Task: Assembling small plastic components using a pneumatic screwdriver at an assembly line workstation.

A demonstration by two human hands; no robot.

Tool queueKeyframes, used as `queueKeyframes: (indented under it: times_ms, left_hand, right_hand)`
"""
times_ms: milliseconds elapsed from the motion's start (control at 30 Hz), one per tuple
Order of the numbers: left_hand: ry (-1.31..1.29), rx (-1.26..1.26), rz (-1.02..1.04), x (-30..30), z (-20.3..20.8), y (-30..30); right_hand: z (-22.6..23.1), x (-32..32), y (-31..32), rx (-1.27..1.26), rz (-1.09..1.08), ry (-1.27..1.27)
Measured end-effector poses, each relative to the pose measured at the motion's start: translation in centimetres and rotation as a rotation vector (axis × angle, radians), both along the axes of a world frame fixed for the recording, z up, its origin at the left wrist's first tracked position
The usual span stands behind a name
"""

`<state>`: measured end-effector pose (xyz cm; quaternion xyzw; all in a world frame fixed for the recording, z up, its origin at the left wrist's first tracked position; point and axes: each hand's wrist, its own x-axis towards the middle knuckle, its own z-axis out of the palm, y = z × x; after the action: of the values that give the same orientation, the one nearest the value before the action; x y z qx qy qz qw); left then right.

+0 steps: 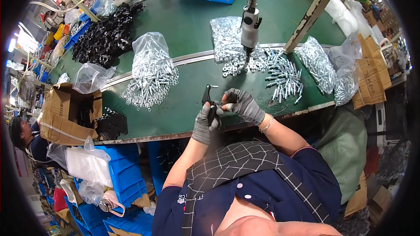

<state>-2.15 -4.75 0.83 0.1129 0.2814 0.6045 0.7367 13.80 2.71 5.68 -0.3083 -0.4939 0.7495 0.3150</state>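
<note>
In a grey fingertip-less glove, my left hand (203, 124) is closed around a black bracket-like part (206, 95), which stands up above the fingers near the bench's front edge. A thin silvery pin (214, 86) sticks out sideways at the part's top. My right hand (245, 107), gloved the same way, meets the part from the right with its fingers pinched together. Whatever small piece lies in that pinch is hidden by the fingertips. Beyond the hands hangs a white and black power screwdriver (250, 30), its tip above a spread of small metal nuts (256, 64).
Left of my hands lies a heap of metal sleeves and rings (151, 85); bolts (284, 76) lie to the right. Black parts (105, 35) are piled far left. A cardboard box (65, 113) stands at the left edge, a painted post (313, 13) at the right. Another person (33, 137) is at left.
</note>
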Motion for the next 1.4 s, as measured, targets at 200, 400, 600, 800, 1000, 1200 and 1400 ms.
queueKeyframes:
  times_ms: [200,400,600,800,1000,1200,1400]
  left_hand:
    - [0.381,-0.030,-0.001,-0.8,1.8,2.5]
    - [0.666,-0.178,-0.107,0.0,1.7,4.0]
    - [0.654,-0.197,-0.078,-0.7,0.2,3.7]
    - [0.787,-0.232,-0.061,0.0,1.2,3.5]
    - [0.750,-0.229,-0.072,0.0,0.7,3.3]
    - [0.744,-0.303,-0.015,0.2,1.4,3.1]
    - [0.761,-0.236,-0.025,0.0,-0.1,3.4]
  right_hand:
    - [-5.7,3.0,9.3,0.590,-0.170,-0.768]
    - [-7.1,1.7,12.1,1.130,-0.105,-1.233]
    - [-5.3,1.9,9.1,0.972,-0.028,-1.012]
    - [-2.4,0.4,3.5,0.059,0.198,-0.324]
    - [-3.1,-0.2,3.4,0.136,0.150,-0.461]
    - [-2.2,-0.8,1.4,1.206,-0.022,-0.681]
    - [0.0,-0.8,2.2,1.417,0.184,-0.805]
